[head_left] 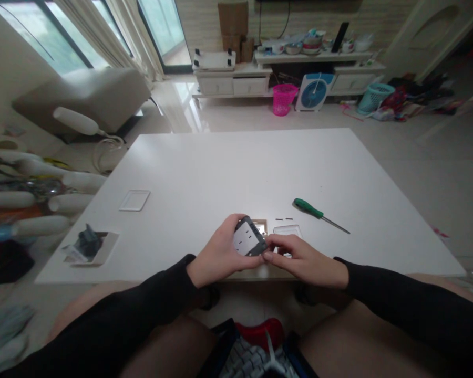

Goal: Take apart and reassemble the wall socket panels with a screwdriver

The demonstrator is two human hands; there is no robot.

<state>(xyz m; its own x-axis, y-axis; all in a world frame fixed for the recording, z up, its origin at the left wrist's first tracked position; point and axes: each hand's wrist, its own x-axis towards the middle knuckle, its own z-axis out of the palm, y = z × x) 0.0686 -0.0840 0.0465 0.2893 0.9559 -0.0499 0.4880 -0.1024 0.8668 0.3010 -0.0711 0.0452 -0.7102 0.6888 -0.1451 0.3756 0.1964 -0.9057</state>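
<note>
My left hand (219, 245) is wrapped round a wall socket (245, 239) with a white slotted face and a dark grey surround, held tilted above the near edge of the table. My right hand (295, 255) meets the socket's lower right corner, thumb and forefinger pinched together. Whatever sits between those fingertips is too small to make out. Just behind the hands lie a partly hidden brown-edged box (263, 224), a white square frame (287, 229) and two short screws (279, 219). To the right rests a screwdriver (308, 208) with a green handle, its shaft pointing right and toward me.
Another white square frame (135, 191) lies on the left of the white table (236, 163). Near the left edge stands an open box (109, 248) holding grey parts and clear plastic. Beyond the table are a pink basket (282, 100), a fan (314, 93) and a low cabinet (216, 84).
</note>
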